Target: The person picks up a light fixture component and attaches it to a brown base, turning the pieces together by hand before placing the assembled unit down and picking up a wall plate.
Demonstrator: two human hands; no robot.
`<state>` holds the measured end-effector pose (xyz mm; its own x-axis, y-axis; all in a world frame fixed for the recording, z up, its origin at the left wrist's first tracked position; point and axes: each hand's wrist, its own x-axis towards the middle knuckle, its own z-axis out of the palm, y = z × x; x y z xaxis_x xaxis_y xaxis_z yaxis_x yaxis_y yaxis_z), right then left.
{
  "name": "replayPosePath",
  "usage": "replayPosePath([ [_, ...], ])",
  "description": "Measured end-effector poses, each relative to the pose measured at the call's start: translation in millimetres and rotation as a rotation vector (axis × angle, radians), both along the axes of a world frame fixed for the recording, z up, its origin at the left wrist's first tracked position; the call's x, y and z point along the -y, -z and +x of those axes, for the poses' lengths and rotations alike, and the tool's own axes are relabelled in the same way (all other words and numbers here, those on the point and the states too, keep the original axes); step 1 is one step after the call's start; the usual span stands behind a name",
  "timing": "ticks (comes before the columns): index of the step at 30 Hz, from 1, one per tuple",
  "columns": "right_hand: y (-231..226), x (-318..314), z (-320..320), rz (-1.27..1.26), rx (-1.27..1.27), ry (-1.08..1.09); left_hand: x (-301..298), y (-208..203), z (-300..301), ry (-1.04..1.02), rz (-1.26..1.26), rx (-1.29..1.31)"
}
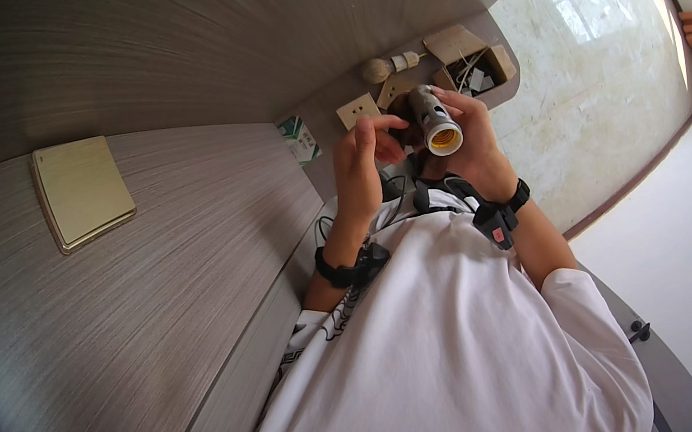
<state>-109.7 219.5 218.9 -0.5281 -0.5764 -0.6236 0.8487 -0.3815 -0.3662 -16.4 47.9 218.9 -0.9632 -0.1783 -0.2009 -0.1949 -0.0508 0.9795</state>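
Observation:
My right hand is wrapped round a grey metal cylindrical lamp holder. Its pale-rimmed open end faces me and shows a yellow screw-threaded inside. Beside it on the left is my left hand, with the index finger stretched toward the holder and the thumb apart from it. I see nothing held in that hand; whether a fingertip touches the holder I cannot tell. A dark brown part shows behind the holder, its shape mostly hidden. Just beyond my hands lie a beige socket plate and a second plate, partly covered.
On the shelf a light bulb sits in a white holder with a yellow wire. An open cardboard box holds cables and small parts. A green-and-white packet stands at the left. A gold switch plate is on the wood-grain panel.

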Motion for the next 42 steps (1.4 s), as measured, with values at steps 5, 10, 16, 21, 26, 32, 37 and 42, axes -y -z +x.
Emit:
replayPosePath([
  [5,3.3,1.7,-3.4,-0.004,0.07,0.189,-6.3,-0.5,-6.6,-0.085,0.223,-0.145],
  [10,2.2,0.7,-4.8,0.009,0.053,0.211,-6.7,22.0,-5.7,-0.011,0.491,-0.051],
  [16,3.8,15.0,3.1,-0.032,0.028,0.109,-17.3,23.7,-4.7,0.069,0.706,0.031],
  [21,18.2,25.4,17.7,0.012,0.053,-0.058,-10.8,30.6,-7.8,-0.096,0.763,0.076],
  [26,7.0,25.4,19.5,-0.025,0.048,-0.119,-6.1,37.3,-8.3,-0.016,0.745,0.048],
  [32,-11.8,16.9,22.0,-0.015,0.116,-0.212,-5.5,40.6,-11.7,-0.022,0.97,0.153],
  [37,2.6,19.0,4.0,-0.026,0.046,0.056,-9.5,29.8,-10.4,0.033,0.947,0.13],
  [42,7.2,1.3,-12.3,0.092,-0.063,0.206,-7.5,28.1,-9.2,0.204,0.824,0.11],
])
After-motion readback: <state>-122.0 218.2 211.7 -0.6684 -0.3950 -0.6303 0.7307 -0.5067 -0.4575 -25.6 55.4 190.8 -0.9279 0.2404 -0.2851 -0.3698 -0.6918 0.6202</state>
